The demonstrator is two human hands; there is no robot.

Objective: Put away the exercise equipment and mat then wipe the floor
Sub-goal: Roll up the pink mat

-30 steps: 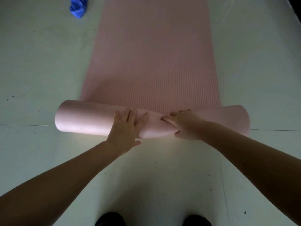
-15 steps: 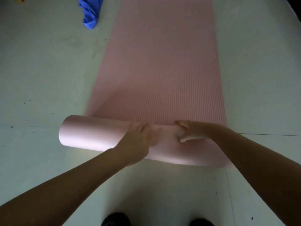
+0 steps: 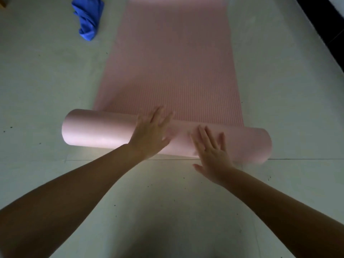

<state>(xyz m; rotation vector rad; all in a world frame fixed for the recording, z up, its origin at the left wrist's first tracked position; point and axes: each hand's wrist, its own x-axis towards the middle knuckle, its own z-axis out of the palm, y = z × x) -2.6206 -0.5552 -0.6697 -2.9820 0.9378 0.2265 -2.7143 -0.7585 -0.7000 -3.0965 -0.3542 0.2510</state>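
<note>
The floor (image 3: 37, 86) is pale and smooth, with little dark specks and a thin line running across it. A long pink mat (image 3: 173, 58) lies on the floor and runs away toward the far edge of the view. Its near end is rolled up into a fat tube that lies across the floor. The left hand (image 3: 150, 135) lies flat on top of the roll, near the middle, with its fingers (image 3: 160, 116) spread out and reaching over to the flat part. The right hand (image 3: 214, 153) lies flat on the near side of the roll, fingers apart too. Neither hand is gripping anything. A crumpled blue cloth (image 3: 87, 17) sits on the floor near the far left corner, just beside the mat.
</note>
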